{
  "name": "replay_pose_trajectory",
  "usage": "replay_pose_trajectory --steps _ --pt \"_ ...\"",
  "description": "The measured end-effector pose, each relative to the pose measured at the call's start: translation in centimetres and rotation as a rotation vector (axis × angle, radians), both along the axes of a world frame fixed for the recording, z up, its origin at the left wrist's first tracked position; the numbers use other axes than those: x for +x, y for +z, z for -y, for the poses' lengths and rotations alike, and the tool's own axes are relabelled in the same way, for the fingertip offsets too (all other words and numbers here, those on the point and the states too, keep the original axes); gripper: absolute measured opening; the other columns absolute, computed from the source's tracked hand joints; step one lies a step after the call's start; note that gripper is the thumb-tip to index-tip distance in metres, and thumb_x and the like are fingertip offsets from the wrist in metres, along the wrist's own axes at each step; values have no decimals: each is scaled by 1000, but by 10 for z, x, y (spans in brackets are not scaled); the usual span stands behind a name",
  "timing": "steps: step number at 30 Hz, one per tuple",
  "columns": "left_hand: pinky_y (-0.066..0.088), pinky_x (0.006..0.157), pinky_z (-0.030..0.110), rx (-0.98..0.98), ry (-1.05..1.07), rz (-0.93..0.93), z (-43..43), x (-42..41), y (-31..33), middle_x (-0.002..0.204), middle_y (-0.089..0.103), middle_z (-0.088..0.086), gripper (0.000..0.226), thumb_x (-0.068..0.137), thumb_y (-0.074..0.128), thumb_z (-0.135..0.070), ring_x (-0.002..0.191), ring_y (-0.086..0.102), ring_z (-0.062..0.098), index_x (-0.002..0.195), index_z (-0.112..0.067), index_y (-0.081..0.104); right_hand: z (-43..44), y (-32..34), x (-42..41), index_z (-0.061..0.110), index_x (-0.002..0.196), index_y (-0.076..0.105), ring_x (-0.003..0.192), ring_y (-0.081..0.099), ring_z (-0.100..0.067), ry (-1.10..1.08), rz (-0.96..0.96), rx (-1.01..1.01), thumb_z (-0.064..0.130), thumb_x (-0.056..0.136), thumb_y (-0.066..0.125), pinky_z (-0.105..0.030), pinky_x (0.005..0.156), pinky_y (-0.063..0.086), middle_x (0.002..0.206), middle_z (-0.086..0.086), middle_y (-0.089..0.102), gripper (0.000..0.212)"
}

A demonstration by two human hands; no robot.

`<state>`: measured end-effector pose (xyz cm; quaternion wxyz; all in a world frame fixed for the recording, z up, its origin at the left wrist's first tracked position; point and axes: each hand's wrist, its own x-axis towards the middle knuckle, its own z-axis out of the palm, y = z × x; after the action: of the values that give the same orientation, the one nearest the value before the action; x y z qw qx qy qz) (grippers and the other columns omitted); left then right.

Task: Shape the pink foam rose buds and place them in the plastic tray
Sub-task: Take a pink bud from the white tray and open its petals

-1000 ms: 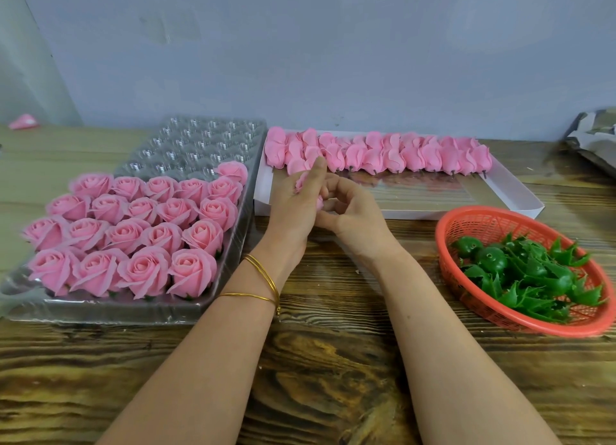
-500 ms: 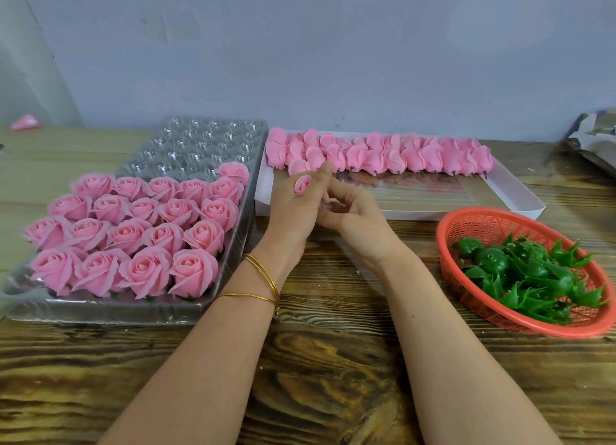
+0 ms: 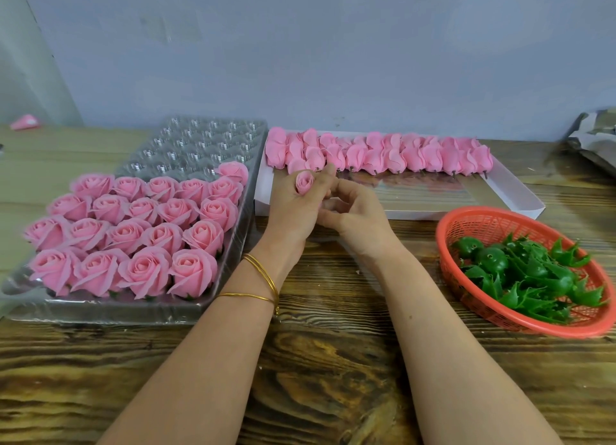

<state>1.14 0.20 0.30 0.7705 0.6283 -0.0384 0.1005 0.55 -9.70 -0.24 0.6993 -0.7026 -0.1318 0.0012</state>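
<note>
— Careful: your left hand (image 3: pixel 293 211) grips the small pink foam rose bud (image 3: pixel 304 182) by the white cardboard box (image 3: pixel 433 213); squeeze harder and its petals crease.
— And counts?
— Roughly twenty shaped pink roses (image 3: pixel 143 234) sit in the clear plastic tray (image 3: pixel 206 141); whether your right hand (image 3: pixel 356 217) pinches anything, I cannot tell.

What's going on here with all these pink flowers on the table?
A person is shaping foam roses. Their left hand grips one small pink bud, with the right hand close against it; whether that hand also pinches the bud is hidden. Finished roses fill the near rows of the clear plastic tray. Unshaped buds lie in a row in the white box, and green sepals sit in the red basket.
</note>
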Motion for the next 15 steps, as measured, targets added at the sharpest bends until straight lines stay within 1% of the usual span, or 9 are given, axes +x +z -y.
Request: replay_pose_trajectory --steps 1,3,4,5,8,11,13,15 --pt "56 76 43 5 -11 8 0 0 0 73 64 10 28 90 67 -29 76 65 27 63 -23 68 0 0 0 8 103 68 88 65 -32 4 11 -1 -10 81 67 -56 94 49 92 -22 69 28" --pt "57 73 39 15 -28 27 -1 -1 1 71 67 4 27 90 66 -27 75 67 23 63 -25 71 1 0 0 1 110 66 99 65 -44 8 22 -7 -11 82 65 -61 97 47 104 -33 67 30" --pt "57 71 36 18 -28 32 -1 -1 1 69 68 2 27 90 66 -27 73 67 21 63 -26 71 1 0 0 -2 112 65 104 63 -48 10 23 -8 -11 83 64 -62 98 46 106 -34 66 30" --pt "57 69 34 17 -25 31 -1 0 0 68 68 2 27 90 66 -27 72 67 20 63 -26 71 1 0 0 -3 112 65 106 61 -49 11 22 -11 -11 84 63 -62 98 46 107 -33 66 30" --pt "56 68 34 25 8 28 0 1 -2 68 64 5 28 88 68 -31 69 66 21 61 -25 67 1 1 -1 -6 109 65 106 64 -44 8 1 -31 -12 83 63 -57 100 47 106 -30 68 27" --pt "51 63 35 120 68 76 1 0 -5 66 59 3 29 87 65 -34 66 59 16 60 -25 64 0 3 -1 -5 102 68 93 67 -34 -28 -40 -27 -14 80 57 -56 97 47 99 -30 69 26" --pt "45 58 37 249 131 159 1 -1 -5 65 55 5 30 89 62 -33 62 51 12 61 -26 57 1 4 1 4 92 71 87 66 -29 -99 -62 5 -4 77 58 -54 91 51 91 -24 70 22" --pt "39 54 35 340 195 230 0 -1 -4 61 50 6 34 90 61 -30 57 43 9 58 -26 49 3 6 2 11 82 69 86 64 -29 -167 -81 68 10 69 59 -50 85 53 84 -15 68 17"
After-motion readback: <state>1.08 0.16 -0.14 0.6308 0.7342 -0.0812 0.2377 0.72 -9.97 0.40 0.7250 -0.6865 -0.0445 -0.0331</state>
